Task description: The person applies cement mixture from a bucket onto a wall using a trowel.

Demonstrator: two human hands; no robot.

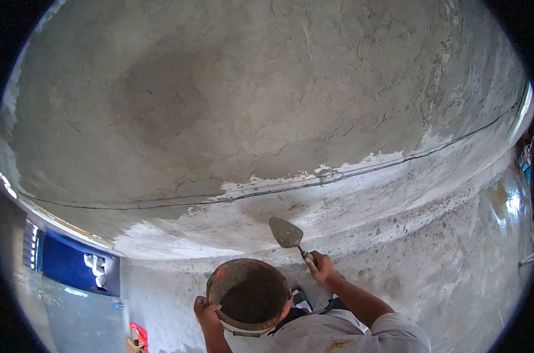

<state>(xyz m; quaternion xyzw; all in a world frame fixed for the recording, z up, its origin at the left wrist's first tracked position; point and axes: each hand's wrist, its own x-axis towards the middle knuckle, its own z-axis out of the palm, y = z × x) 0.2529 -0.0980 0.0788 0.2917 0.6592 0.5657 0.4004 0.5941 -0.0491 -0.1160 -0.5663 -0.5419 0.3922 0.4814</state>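
Note:
My left hand (207,314) is closed on the left rim of an orange bucket (216,281), its thumb over the edge. Inside the bucket sits grey wet mortar (252,303). My right hand (323,268) grips the handle of a pointed trowel (286,233), held up to the right of the bucket with its blade toward the wall. The blade is coated grey. Ahead rises a wall with grey plaster (232,106) on its upper part, cracked and rough in places. A paler strip (361,191) of wall shows below the plaster's ragged edge.
A thin dark cable (267,192) runs across the wall. Rough concrete floor (420,282) stretches to the right, with a wet shiny patch (511,206) there. At the left are a dark blue panel (64,262) and a red item (139,333) on the floor.

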